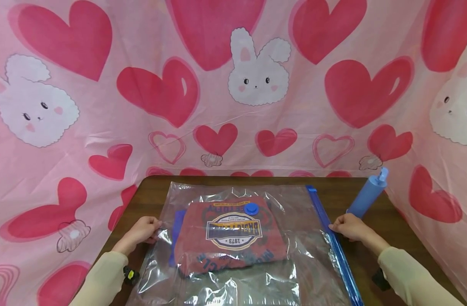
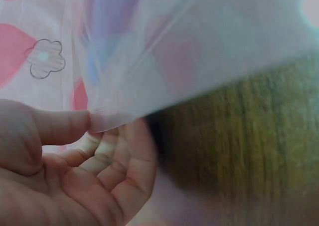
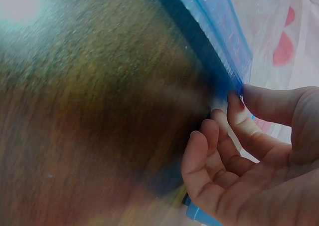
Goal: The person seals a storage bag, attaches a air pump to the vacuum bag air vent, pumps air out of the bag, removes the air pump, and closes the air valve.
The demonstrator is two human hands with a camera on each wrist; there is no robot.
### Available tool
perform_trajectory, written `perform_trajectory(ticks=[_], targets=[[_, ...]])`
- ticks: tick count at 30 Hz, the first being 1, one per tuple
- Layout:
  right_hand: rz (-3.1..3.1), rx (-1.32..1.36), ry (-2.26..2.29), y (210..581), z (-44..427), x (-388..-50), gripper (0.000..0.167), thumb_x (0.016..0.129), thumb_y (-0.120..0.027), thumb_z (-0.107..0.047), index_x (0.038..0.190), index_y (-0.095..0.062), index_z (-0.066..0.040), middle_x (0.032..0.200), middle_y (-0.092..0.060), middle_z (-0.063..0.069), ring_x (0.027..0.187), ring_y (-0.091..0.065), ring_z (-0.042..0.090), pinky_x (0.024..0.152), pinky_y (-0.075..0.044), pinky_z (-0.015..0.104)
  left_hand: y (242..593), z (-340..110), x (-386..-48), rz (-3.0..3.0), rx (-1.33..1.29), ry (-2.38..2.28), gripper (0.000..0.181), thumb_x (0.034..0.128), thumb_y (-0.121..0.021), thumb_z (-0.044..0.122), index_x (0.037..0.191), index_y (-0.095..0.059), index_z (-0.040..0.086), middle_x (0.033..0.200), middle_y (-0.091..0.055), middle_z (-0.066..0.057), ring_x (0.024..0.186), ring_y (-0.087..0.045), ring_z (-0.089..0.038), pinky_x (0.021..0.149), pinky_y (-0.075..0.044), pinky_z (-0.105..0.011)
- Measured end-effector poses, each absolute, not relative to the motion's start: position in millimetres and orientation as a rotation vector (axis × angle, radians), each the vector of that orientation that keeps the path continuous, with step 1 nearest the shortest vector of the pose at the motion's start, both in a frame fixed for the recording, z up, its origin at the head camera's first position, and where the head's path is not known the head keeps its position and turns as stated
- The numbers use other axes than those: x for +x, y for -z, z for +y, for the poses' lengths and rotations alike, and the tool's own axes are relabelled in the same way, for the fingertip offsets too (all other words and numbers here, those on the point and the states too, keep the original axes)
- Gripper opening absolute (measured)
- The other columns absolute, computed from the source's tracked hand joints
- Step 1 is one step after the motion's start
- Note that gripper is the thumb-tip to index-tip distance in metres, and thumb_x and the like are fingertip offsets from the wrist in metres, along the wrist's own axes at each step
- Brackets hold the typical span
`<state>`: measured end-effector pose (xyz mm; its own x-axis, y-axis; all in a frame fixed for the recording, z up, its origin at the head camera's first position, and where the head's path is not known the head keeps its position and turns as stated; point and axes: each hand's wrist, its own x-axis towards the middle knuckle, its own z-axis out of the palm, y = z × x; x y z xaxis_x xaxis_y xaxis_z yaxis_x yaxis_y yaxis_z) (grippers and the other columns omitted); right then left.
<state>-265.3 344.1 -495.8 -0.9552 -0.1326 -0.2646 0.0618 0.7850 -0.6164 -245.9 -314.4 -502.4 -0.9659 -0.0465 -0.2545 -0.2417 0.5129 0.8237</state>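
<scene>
A clear plastic vacuum storage bag [image 1: 313, 267] lies on the table, with a blue zip edge [image 1: 334, 244] along its right side and a round blue valve [image 1: 251, 208] on top. Inside it is a folded red garment [image 1: 233, 250] with printed lettering, and a strip of blue cloth [image 1: 176, 236] shows at its left. My left hand [image 1: 143, 229] pinches the bag's left edge between thumb and fingers; the left wrist view shows the film [image 2: 149, 51] lifted off the wood. At the right, my right hand [image 1: 352, 227] pinches the blue zip edge [image 3: 224, 46] between thumb and forefinger.
A blue cylindrical hand pump [image 1: 367, 196] lies on the table just beyond my right hand. The dark wooden table [image 1: 157, 191] is bordered by pink curtains [image 1: 233, 140] printed with hearts and rabbits at the back and both sides.
</scene>
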Motion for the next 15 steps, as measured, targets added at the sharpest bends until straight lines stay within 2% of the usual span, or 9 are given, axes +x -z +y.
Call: perform_trajectory(ticks=[10,13,15], targets=[[2.704,-0.098,0.951,494,345,-264,0.027,0.104,-0.066,-0.022,0.083,-0.066,-0.005,0.070,-0.050,0.002,0.067,-0.051,0.020,0.058,-0.050,0.035,497,-316,-250,2.589,-0.229,-1.364,0.020,0.1050,-0.055,0.006,0.087,-0.059,-0.002,0.070,-0.057,-0.007,0.061,-0.060,-0.018,0.056,-0.055,-0.032],[2.698,-0.091,0.949,495,346,-263,0.026,0.104,-0.066,-0.023,0.086,-0.065,-0.005,0.071,-0.052,0.002,0.067,-0.053,0.020,0.058,-0.051,0.035,495,-318,-252,2.690,-0.223,-1.202,0.018,0.1032,-0.061,0.012,0.093,-0.060,-0.002,0.072,-0.061,-0.009,0.062,-0.063,-0.021,0.057,-0.056,-0.035],[2.713,-0.115,0.942,495,348,-264,0.026,0.105,-0.066,-0.023,0.086,-0.066,-0.005,0.071,-0.053,0.003,0.066,-0.053,0.020,0.058,-0.050,0.035,489,-320,-254,2.806,-0.171,-1.063,0.022,0.1017,-0.065,0.018,0.101,-0.062,-0.004,0.080,-0.066,-0.013,0.071,-0.066,-0.027,0.063,-0.057,-0.041]])
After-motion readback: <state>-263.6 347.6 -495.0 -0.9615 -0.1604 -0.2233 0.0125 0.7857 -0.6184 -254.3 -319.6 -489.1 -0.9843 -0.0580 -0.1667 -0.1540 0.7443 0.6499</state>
